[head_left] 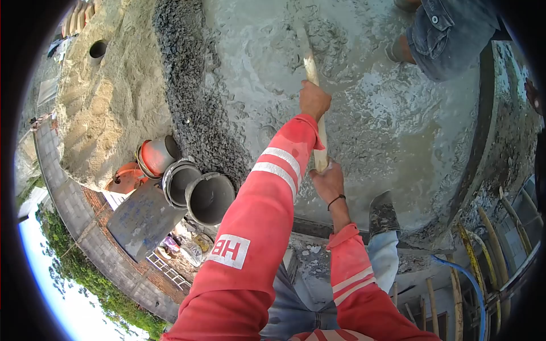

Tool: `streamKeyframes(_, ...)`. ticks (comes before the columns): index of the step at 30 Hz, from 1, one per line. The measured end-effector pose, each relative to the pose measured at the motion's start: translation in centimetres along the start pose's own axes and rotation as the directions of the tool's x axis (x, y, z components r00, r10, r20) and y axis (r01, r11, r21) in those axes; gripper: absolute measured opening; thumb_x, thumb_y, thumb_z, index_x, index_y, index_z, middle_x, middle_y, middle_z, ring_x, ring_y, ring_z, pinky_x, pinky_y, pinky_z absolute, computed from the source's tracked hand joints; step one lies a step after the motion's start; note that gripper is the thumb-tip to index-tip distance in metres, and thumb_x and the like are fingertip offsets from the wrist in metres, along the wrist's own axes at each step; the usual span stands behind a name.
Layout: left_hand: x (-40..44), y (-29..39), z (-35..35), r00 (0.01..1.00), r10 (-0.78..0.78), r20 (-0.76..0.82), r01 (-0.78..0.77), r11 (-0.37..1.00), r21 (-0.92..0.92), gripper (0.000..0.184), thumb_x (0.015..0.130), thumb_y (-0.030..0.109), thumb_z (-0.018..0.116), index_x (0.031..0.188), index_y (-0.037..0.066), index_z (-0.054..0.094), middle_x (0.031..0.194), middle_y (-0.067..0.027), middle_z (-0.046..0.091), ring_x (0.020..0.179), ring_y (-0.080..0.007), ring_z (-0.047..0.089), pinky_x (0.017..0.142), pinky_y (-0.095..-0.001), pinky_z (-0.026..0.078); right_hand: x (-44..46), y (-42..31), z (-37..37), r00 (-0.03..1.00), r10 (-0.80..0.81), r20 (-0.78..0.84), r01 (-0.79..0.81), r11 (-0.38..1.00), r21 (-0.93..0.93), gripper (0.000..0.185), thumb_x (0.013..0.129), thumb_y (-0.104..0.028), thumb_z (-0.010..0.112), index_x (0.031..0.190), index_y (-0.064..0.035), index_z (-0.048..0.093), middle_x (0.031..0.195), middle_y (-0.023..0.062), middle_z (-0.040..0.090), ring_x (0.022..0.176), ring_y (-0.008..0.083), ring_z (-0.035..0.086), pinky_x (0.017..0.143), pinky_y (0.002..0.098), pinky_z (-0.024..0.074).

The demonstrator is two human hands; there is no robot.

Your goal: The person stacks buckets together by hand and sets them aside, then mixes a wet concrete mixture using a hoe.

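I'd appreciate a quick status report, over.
Left hand and right hand gripping wooden handle. Far end in wet mix. Another person's leg nearby.

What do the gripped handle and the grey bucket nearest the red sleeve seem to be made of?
The handle looks like bare wood: pale tan, slightly uneven, greyish towards its far end. The grey bucket is probably plastic, possibly rubber: dull finish, dark inside, rounded rim.

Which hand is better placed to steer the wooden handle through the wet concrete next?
Probably the left hand: it holds the wooden handle farther along, nearer where it enters the wet concrete, while the right hand holds the end closest to the body.
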State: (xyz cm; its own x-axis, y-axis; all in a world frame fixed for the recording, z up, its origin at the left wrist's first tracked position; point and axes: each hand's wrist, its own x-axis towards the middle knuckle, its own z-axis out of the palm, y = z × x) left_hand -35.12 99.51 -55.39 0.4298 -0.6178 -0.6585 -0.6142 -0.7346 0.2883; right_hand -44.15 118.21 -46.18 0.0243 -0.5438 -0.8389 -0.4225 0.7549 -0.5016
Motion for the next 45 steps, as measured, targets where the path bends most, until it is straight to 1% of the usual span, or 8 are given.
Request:
streamKeyframes(7,-5.2,3.6,2.6,0.998,-0.014,0.057,0.013,1.000,0.020,0.065,0.072,0.013,0.072,0.122,-0.012,0.039,0.111,-0.0323,0.062,0.103,-0.0414,0.064,0.091,-0.0427,0.052,-2.4,1.9,-5.6,0.997,0.070,-0.011,-0.066,0.978,0.200,0.040,0.070,-0.016,0.072,0.103,0.0038,0.064,0.090,0.0242,0.068,0.087,0.0371,0.068,0.077,0.0406,0.0513)
streamKeyframes(12,-8.2,0.3,11.3,1.000,-0.014,0.006,0.015,0.980,-0.198,0.038,0.073,0.010,0.068,0.102,-0.011,0.054,0.081,-0.0213,0.067,0.070,-0.0334,0.070,0.059,-0.0415,0.056,-11.1,6.2,-15.6,1.000,0.003,-0.010,-0.003,1.000,0.031,0.039,0.069,-0.015,0.072,0.102,0.0042,0.062,0.086,0.0262,0.066,0.085,0.0394,0.067,0.075,0.0424,0.0513)
streamKeyframes(14,-10.0,0.3,14.2,0.982,-0.107,0.158,0.187,0.695,-0.694,0.020,0.075,0.006,0.064,0.090,-0.005,0.058,0.066,-0.0122,0.061,0.051,-0.0244,0.061,0.045,-0.0377,0.049,-14.4,11.8,-18.9,0.985,-0.166,-0.048,0.152,0.966,-0.208,0.038,0.069,-0.014,0.071,0.102,0.0029,0.062,0.084,0.0260,0.066,0.083,0.0416,0.066,0.074,0.0448,0.0516)
streamKeyframes(21,-28.2,-1.1,17.7,0.892,-0.266,0.367,0.448,0.394,-0.802,0.014,0.079,0.001,0.059,0.091,0.004,0.054,0.069,-0.0063,0.053,0.047,-0.0185,0.052,0.041,-0.0335,0.043,-24.6,26.4,-25.1,0.997,-0.068,-0.023,0.050,0.894,-0.445,0.039,0.067,-0.017,0.071,0.101,-0.0019,0.061,0.081,0.0252,0.065,0.078,0.0436,0.064,0.071,0.0502,0.0521)
streamKeyframes(29,-21.0,3.4,8.7,0.993,-0.111,0.051,0.068,0.154,-0.986,0.017,0.080,0.001,0.057,0.096,0.004,0.050,0.069,-0.0042,0.049,0.048,-0.0156,0.049,0.043,-0.0310,0.042,-16.0,18.0,-25.7,0.992,-0.126,0.014,0.108,0.783,-0.612,0.039,0.070,-0.020,0.069,0.106,-0.0082,0.061,0.081,0.0229,0.067,0.076,0.0456,0.064,0.071,0.0542,0.0508)
streamKeyframes(36,-27.5,1.3,35.6,0.897,-0.265,0.354,0.440,0.618,-0.652,0.015,0.077,0.007,0.061,0.087,-0.004,0.057,0.057,-0.0105,0.056,0.045,-0.0224,0.058,0.040,-0.0377,0.047,-24.5,26.7,-27.2,0.961,0.151,-0.233,-0.228,0.906,-0.357,0.032,0.066,-0.012,0.069,0.095,-0.0027,0.063,0.084,0.0241,0.067,0.083,0.0445,0.064,0.073,0.0489,0.0529)
streamKeyframes(39,-34.7,1.9,32.0,0.895,-0.215,0.391,0.432,0.636,-0.639,0.017,0.078,0.005,0.062,0.093,0.000,0.055,0.060,-0.0079,0.054,0.045,-0.0206,0.056,0.040,-0.0365,0.046,-29.4,28.1,-28.9,0.957,0.190,-0.221,-0.255,0.913,-0.319,0.025,0.065,-0.010,0.068,0.087,-0.0012,0.062,0.083,0.0239,0.066,0.081,0.0443,0.064,0.071,0.0490,0.0528)
streamKeyframes(45,-33.2,-0.5,17.2,0.897,-0.273,0.347,0.408,0.212,-0.888,0.022,0.084,-0.002,0.055,0.102,0.007,0.048,0.071,-0.0041,0.050,0.046,-0.0152,0.049,0.041,-0.0321,0.043,-27.3,25.1,-28.0,0.993,0.103,-0.057,-0.114,0.730,-0.673,0.037,0.067,-0.018,0.072,0.099,-0.0041,0.059,0.077,0.0240,0.066,0.075,0.0441,0.065,0.068,0.0523,0.0523)
